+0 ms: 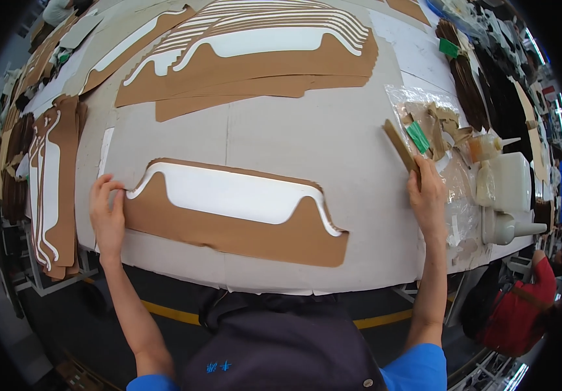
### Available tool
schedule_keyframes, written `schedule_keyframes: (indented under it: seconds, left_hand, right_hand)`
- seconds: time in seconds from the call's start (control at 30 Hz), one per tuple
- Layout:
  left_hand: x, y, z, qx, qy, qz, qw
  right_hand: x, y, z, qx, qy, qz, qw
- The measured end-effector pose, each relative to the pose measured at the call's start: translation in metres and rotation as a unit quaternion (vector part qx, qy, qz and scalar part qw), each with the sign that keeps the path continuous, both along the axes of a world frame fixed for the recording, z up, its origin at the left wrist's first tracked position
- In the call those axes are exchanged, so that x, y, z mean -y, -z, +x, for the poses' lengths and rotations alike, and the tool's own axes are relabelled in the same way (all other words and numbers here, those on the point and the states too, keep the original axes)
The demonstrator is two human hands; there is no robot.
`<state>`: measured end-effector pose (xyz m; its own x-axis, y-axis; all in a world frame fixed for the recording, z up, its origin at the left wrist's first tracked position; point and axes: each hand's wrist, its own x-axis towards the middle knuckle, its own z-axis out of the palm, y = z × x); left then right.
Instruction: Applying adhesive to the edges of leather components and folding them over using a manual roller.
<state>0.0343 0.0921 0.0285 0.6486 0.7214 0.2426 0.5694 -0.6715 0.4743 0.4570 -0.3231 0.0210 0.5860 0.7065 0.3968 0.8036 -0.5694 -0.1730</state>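
Note:
In front of me on the table lies a brown cut panel (242, 240), with a wavy-edged white area along its upper part. My left hand (107, 218) is at the panel's left end, thumb and fingers closed on its upper corner. At the right, my right hand (428, 199) is closed around a flat brown strip (399, 144), which points up and away to the left, apart from the panel. Farther back, overlapping brown panels (261, 65) lie fanned out, their white edges showing as stripes.
A stack of brown panels (66, 176) sits at the left edge. Right of my right hand are a clear plastic sheet (460, 195), a white container (511, 182), a nozzle bottle (486, 147) and a green tape piece (418, 137). A person in red (515, 313) is at the lower right.

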Motion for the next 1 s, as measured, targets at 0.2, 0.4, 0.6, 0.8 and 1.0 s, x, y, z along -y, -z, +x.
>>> schedule_keyframes:
  seconds: [0.2,0.4,0.6,0.8,1.0]
  left_hand:
    - [0.085,-0.001,0.083,0.040,0.090,0.030,0.995]
    - [0.180,0.008,0.163,0.035,0.339,-0.002,0.940]
    - [0.186,0.012,0.158,-0.004,0.362,0.005,0.932]
    - [0.195,0.014,0.138,0.017,0.362,-0.015,0.932]
    - [0.199,0.017,0.132,0.020,0.349,-0.014,0.937]
  right_hand:
    - [-0.013,-0.039,-0.059,-0.535,-0.012,0.107,0.838]
    - [0.016,-0.037,-0.079,-0.640,0.001,0.129,0.757]
    - [0.003,-0.045,-0.092,-0.258,-0.140,-0.134,0.947]
    - [-0.007,-0.029,-0.096,-0.079,-0.264,-0.162,0.947]
    - [-0.022,-0.032,-0.109,-0.082,-0.329,-0.140,0.931]
